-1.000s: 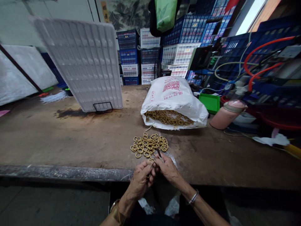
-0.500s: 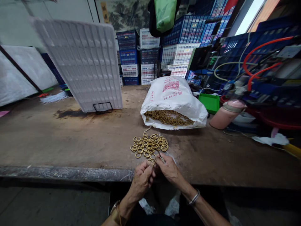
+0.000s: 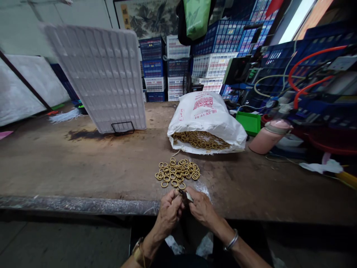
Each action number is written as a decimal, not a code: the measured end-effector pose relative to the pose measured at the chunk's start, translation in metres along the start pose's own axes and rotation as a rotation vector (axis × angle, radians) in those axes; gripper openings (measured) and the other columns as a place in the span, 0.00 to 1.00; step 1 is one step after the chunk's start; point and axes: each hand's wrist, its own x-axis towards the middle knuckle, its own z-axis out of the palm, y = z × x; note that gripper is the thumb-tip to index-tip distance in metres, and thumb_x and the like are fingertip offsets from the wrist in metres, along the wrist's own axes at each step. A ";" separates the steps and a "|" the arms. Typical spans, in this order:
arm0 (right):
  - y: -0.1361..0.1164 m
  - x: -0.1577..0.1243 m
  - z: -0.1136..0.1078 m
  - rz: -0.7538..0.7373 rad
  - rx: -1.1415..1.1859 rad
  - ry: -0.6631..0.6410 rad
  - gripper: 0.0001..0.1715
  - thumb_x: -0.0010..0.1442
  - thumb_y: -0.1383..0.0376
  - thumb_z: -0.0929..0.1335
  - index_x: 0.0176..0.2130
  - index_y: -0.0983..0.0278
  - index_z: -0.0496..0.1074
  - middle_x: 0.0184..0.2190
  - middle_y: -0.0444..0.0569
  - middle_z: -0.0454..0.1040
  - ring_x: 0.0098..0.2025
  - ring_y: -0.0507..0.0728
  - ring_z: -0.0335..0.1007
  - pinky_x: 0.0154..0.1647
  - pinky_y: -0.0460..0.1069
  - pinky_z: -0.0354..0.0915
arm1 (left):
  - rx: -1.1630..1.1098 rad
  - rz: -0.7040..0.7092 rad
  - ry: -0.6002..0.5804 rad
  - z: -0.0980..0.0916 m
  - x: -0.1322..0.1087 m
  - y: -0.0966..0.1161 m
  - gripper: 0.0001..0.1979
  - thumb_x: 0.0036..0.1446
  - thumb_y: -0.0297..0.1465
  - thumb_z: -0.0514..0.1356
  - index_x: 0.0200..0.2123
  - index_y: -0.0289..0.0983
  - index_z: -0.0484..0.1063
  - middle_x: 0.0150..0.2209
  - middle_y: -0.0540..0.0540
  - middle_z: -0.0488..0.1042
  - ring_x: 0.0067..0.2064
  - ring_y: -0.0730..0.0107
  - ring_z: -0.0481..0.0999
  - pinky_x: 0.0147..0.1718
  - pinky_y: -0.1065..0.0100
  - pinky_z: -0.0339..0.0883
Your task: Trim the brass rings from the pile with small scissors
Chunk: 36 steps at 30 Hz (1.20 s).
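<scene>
My left hand [image 3: 169,209] is closed in a pinch at the table's front edge, on a brass-coloured ring [image 3: 177,190] that is mostly hidden by the fingers. My right hand [image 3: 201,207] grips a small thin hand tool [image 3: 189,196] with a dark tip and a pale flat part; its exact kind is unclear. The tool's tip points left and meets the ring at the left fingertips. Just beyond both hands lies a loose pile of brass rings [image 3: 178,172]. Behind the pile, a white woven sack [image 3: 206,119] lies on its side, its mouth full of similar rings.
A pale ribbed plastic panel [image 3: 103,80] stands tilted on the wooden table [image 3: 69,163] at left. To the right are a green tray [image 3: 248,123], a pink bottle [image 3: 269,137] and orange hoses [image 3: 304,69]. Stacked blue and white crates [image 3: 178,67] fill the back.
The tool in my right hand has swung from pointing up over the pile to pointing left, onto the ring at my left fingertips. My left hand has hardly moved.
</scene>
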 end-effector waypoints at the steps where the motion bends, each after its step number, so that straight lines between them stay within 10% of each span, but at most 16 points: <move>1: 0.003 0.001 -0.001 0.023 -0.040 -0.008 0.14 0.43 0.74 0.57 0.30 0.61 0.63 0.22 0.43 0.66 0.24 0.52 0.59 0.26 0.45 0.50 | 0.006 0.002 -0.012 0.000 -0.002 0.002 0.18 0.46 0.45 0.58 0.22 0.36 0.61 0.15 0.57 0.59 0.14 0.85 0.52 0.13 0.78 0.44; 20: 0.005 0.034 0.008 0.183 -0.233 0.130 0.05 0.55 0.65 0.61 0.33 0.62 0.64 0.30 0.48 0.71 0.30 0.53 0.65 0.28 0.45 0.49 | -0.483 -0.064 0.025 -0.028 0.001 0.003 0.13 0.45 0.36 0.61 0.34 0.35 0.66 0.25 0.51 0.67 0.20 0.80 0.63 0.14 0.78 0.53; 26: 0.004 0.034 0.007 0.180 -0.224 0.154 0.08 0.51 0.70 0.60 0.34 0.63 0.64 0.33 0.49 0.70 0.32 0.53 0.65 0.29 0.45 0.50 | -0.610 -0.212 0.082 -0.032 0.007 -0.002 0.10 0.41 0.32 0.64 0.24 0.33 0.66 0.26 0.49 0.68 0.25 0.78 0.67 0.17 0.79 0.57; 36: 0.001 0.029 -0.009 0.306 0.504 0.157 0.01 0.46 0.67 0.60 0.24 0.63 0.60 0.17 0.37 0.56 0.20 0.47 0.51 0.21 0.42 0.49 | 0.056 0.089 0.135 -0.013 0.020 -0.004 0.12 0.48 0.37 0.58 0.34 0.36 0.66 0.17 0.56 0.62 0.15 0.81 0.57 0.12 0.78 0.51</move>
